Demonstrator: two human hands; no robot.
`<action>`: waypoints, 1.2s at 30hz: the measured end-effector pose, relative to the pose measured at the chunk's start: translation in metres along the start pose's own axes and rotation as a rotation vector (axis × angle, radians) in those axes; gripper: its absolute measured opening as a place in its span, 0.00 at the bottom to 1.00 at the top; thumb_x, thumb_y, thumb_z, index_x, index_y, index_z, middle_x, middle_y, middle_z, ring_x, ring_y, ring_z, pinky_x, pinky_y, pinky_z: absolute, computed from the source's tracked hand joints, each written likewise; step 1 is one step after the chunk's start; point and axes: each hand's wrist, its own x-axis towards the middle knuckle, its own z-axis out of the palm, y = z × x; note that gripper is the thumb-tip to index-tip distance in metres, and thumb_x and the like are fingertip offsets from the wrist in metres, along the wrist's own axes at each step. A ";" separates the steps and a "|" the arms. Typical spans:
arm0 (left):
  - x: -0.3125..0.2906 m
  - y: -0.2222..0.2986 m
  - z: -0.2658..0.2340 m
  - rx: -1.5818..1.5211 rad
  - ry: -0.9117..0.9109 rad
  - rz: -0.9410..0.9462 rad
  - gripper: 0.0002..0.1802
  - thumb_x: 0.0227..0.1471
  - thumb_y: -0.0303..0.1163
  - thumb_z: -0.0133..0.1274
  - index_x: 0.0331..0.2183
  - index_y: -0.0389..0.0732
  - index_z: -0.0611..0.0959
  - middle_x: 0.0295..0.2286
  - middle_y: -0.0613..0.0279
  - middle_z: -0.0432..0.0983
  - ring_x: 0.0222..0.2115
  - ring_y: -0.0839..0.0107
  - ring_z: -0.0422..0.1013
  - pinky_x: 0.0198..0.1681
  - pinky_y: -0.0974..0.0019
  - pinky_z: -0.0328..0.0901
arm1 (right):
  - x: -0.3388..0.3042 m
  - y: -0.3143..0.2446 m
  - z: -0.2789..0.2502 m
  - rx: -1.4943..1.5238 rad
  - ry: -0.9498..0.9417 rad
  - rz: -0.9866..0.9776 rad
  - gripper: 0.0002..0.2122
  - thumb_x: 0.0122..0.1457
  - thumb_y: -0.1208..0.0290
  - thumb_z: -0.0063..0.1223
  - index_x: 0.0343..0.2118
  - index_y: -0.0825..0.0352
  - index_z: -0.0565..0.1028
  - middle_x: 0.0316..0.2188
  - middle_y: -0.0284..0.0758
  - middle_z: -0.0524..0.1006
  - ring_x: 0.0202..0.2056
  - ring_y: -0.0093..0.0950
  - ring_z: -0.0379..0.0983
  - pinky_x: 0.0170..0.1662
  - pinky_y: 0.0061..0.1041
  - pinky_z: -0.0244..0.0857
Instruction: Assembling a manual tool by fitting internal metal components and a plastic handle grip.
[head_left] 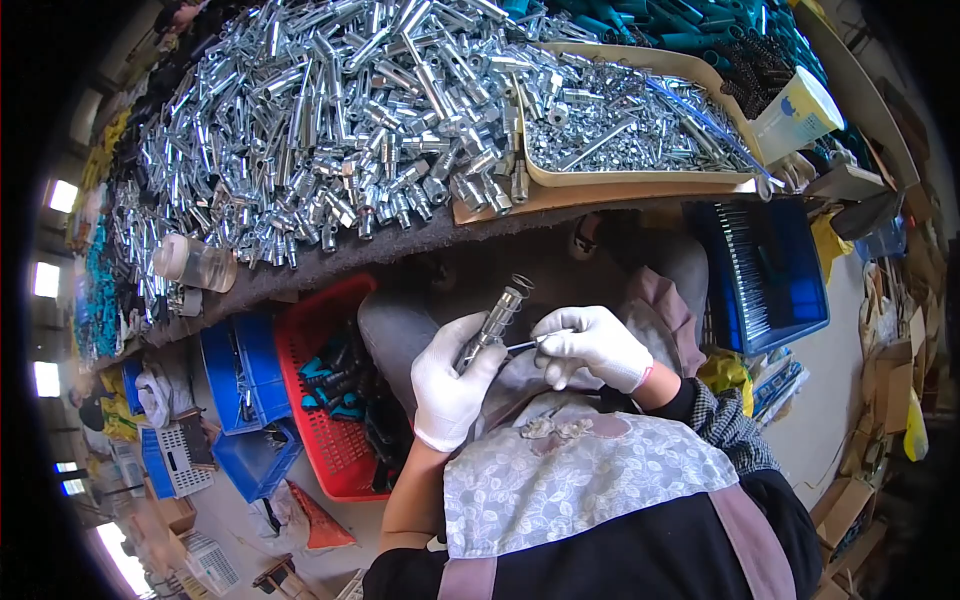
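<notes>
In white gloves, both my hands are above my lap. My left hand (445, 390) is closed round a shiny metal cylinder (494, 322), which tilts up and to the right. A thin coil spring (521, 286) sits at its upper end. My right hand (598, 348) pinches a slim metal rod (522, 346); the rod points left at the cylinder's side, close to my left fingertips. Whether its tip touches the cylinder or goes into it is hidden. On the bench beyond lies a big heap of similar metal parts (330, 120).
A cream tray (600, 180) of small metal pieces sits on the bench, near a paper cup (797, 116) and a clear jar (195, 262). Below stand a red basket (318, 440), blue bins (243, 370) and a blue crate (800, 290) holding thin rods.
</notes>
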 end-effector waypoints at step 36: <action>0.000 0.014 0.004 0.283 -0.211 0.299 0.13 0.41 0.28 0.66 0.33 0.36 0.82 0.29 0.52 0.80 0.30 0.55 0.77 0.35 0.60 0.71 | -0.031 -0.060 -0.020 -0.598 0.032 -0.205 0.08 0.55 0.72 0.57 0.33 0.71 0.76 0.25 0.28 0.76 0.26 0.15 0.68 0.30 0.16 0.63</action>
